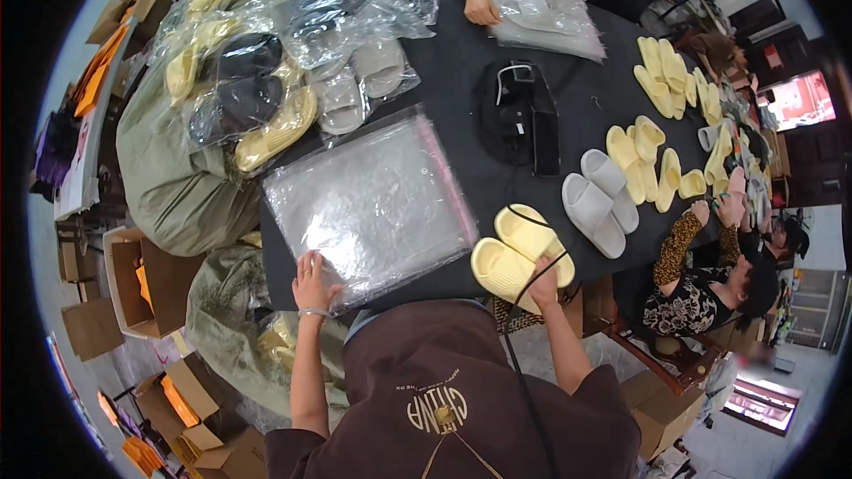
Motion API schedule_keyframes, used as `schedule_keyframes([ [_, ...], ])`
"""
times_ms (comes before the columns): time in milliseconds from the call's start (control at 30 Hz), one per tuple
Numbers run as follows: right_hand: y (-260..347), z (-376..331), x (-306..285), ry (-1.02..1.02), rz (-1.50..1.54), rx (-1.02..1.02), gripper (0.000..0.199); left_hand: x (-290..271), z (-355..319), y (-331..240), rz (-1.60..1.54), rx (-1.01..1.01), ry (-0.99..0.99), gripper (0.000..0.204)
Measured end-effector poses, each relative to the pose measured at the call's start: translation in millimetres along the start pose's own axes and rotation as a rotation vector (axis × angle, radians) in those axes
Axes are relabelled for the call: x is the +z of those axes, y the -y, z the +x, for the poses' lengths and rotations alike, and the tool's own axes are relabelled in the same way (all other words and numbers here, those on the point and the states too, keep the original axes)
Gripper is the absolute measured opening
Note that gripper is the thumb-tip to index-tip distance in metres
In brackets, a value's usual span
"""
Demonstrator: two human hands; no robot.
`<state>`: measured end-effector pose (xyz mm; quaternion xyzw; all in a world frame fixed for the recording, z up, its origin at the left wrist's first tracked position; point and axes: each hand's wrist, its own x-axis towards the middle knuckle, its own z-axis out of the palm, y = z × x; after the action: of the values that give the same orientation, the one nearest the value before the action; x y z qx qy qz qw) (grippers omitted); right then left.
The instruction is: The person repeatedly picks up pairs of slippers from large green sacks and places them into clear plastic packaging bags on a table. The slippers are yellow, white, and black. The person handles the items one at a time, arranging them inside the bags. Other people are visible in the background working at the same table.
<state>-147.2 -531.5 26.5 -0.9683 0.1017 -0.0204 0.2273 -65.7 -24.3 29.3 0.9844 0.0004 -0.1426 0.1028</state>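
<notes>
My left hand (312,286) lies flat, fingers spread, on the near left corner of a stack of clear plastic bags (364,204) with a pink strip along the right side. A pair of pale yellow slippers (506,268) rests at the table's near edge, right of the bags. My right hand (545,284) grips the slippers at their right side; its fingers are partly hidden. A thin black cord (513,346) runs up in front of this hand. Just beyond the yellow pair, to the right, sits a pair of grey slippers (593,211).
Bagged slippers (266,98) are heaped at the far left, by a green sack (169,177). A black box-like object (543,133) lies mid-table. Across it, a co-worker's hands (482,9) touch clear bags (550,22). Another person in patterned sleeves (682,244) works at right, near more yellow slippers (624,155).
</notes>
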Motion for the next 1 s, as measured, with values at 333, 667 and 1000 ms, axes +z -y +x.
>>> schedule_keyframes([
  [333,-97,10,-37,-0.186,-0.266,0.357,0.029,3,2,-1,0.042,-0.017,0.033,0.093],
  [667,-174,152,-57,-0.213,-0.329,0.594,0.035,-6,3,-6,0.008,-0.063,0.056,0.087],
  [1000,-141,107,-54,-0.594,-0.226,0.505,0.033,2,2,-1,-0.023,-0.091,0.049,0.080],
])
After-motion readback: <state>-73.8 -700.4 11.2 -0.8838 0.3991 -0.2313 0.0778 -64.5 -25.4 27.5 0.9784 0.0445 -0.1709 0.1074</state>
